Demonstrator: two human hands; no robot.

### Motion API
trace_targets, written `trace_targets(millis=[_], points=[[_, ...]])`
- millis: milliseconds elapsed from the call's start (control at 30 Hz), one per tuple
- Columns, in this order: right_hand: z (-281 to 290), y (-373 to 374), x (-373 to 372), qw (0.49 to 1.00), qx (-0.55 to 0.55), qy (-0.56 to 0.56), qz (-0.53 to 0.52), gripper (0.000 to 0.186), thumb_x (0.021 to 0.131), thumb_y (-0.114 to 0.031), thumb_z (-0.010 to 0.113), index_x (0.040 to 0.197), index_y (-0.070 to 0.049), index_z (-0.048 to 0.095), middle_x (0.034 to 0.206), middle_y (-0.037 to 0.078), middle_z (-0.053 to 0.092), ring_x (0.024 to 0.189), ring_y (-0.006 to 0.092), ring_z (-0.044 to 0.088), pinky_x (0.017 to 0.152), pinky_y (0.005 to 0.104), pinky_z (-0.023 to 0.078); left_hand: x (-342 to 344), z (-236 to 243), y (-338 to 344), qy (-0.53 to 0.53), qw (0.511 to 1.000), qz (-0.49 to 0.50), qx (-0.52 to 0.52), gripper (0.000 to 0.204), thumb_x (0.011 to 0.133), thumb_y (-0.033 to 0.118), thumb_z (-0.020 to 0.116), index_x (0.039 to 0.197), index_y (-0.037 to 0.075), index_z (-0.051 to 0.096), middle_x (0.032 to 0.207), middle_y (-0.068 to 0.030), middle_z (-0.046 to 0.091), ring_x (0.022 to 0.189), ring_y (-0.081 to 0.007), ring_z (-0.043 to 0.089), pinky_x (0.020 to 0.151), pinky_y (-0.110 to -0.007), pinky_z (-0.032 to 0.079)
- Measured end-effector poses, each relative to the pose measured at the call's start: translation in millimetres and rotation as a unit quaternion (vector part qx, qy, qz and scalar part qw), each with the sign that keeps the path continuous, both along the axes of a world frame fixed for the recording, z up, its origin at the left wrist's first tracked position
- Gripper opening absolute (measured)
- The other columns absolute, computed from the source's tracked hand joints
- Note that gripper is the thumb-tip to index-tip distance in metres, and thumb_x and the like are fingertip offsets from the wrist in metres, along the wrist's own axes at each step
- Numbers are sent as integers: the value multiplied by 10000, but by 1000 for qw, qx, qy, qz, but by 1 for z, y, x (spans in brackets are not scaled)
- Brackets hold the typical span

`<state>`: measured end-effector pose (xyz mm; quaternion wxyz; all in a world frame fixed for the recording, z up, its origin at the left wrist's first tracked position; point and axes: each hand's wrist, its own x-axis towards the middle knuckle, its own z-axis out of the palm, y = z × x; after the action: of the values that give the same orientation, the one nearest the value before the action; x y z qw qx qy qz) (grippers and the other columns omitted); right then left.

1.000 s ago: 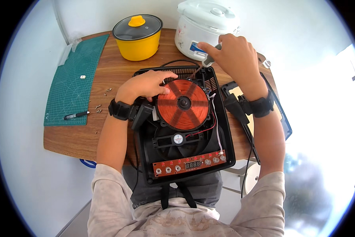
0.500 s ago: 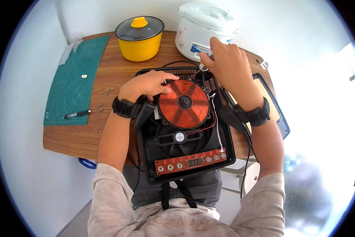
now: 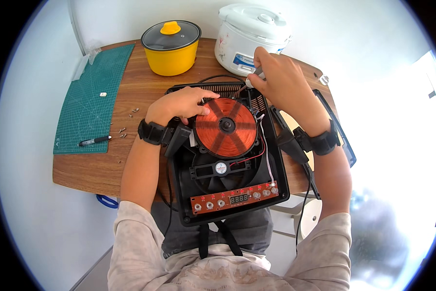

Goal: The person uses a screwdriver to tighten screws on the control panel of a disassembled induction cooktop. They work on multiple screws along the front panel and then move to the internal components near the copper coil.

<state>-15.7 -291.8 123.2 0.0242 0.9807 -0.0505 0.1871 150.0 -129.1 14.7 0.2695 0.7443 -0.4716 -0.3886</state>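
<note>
An opened induction cooker base (image 3: 179, 196), a black tray-like housing, sits before me at the table's near edge. Inside is a round copper coil (image 3: 242, 138) with a dark centre. My left hand (image 3: 181, 103) grips the coil's upper left edge, thumb on its face and index finger along the far rim; the other fingers are partly hidden. My right hand (image 3: 286, 80) is closed round the handle of a screwdriver (image 3: 250, 82), whose shaft slants down to the coil's far edge. Its tip is hard to make out. Nearer me are a fan (image 3: 221, 183) and a red-brown display board (image 3: 238, 199).
Small screws (image 3: 123, 130) lie to the left beside a green cutting mat (image 3: 89, 111) with a pen (image 3: 95, 140). A yellow lidded pot (image 3: 172, 56) and white rice cooker (image 3: 230, 41) stand behind. A flat panel (image 3: 348, 154) lies at right; cables hang off the near edge.
My right wrist has turned and swung slightly outward to the right, with the screwdriver handle shifting a little. My left hand and the coil stay in place.
</note>
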Motion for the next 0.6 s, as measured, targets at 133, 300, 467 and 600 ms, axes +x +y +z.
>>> trace_targets(millis=[133,300,467,600], points=[[-2,-11,-5,1000,20,-12,4,255,886,-144,703,1030,7,557,796,197,667,771,418,674,721,476,551,0,-2,-3,-3,1000,1,-9,615,948,147,677,1530,224,496,1109,-130,682,668,-211,700,580,-311,603],[4,-17,-30,987,146,32,-60,225,899,-143,699,1066,-9,632,919,185,699,774,356,698,735,410,563,3,4,-2,3,1000,-8,20,614,949,138,675,1529,220,493,1153,-143,670,743,-229,716,584,-310,615],[-3,-19,-58,961,259,-42,-85,197,905,-114,696,1066,-2,679,984,167,709,822,277,724,780,351,573,0,2,-2,7,1000,-3,-5,623,951,145,681,1536,221,483,1164,-157,671,711,-227,717,584,-312,614],[-21,-23,-69,961,253,-59,-93,196,900,-93,691,1071,1,669,1003,159,704,858,276,715,784,351,576,-1,4,-2,-1,1000,3,10,620,954,146,680,1537,223,484,1176,-164,674,670,-222,713,581,-313,613]])
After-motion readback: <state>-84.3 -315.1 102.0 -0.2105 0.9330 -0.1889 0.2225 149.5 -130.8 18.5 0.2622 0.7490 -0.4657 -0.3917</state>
